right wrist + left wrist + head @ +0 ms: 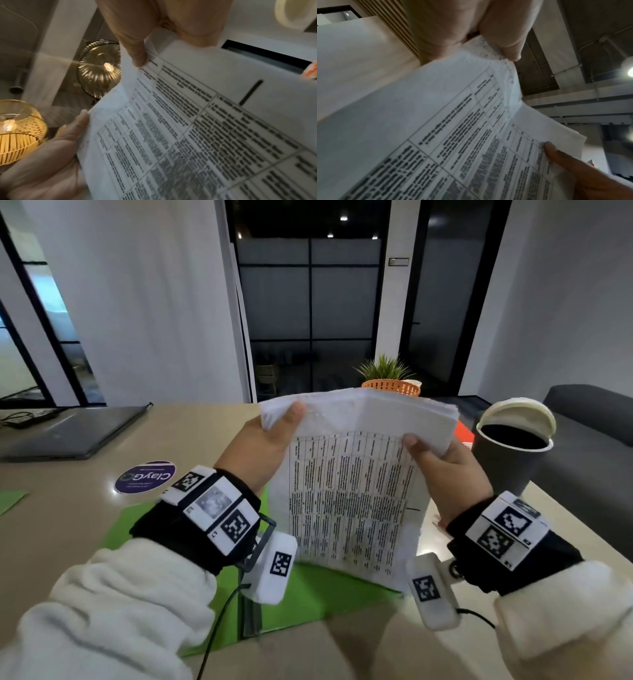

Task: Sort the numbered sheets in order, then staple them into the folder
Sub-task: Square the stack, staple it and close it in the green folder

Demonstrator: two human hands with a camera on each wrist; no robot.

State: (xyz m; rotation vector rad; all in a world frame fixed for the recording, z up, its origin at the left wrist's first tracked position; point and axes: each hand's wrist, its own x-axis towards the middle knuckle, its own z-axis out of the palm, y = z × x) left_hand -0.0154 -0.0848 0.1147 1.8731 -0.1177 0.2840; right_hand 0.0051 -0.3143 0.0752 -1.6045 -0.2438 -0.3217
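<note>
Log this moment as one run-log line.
left hand: grips sheets | right hand: grips sheets | folder: on table, beneath

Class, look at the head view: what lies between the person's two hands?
The stack of printed sheets spans the gap in the head view; the left hand and right hand each grip an upper corner, above the green folder.

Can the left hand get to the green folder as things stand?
Probably not yet: the left hand grips the sheets at their top corner, as does the right hand. The green folder lies open just below, with nothing else between.
</note>
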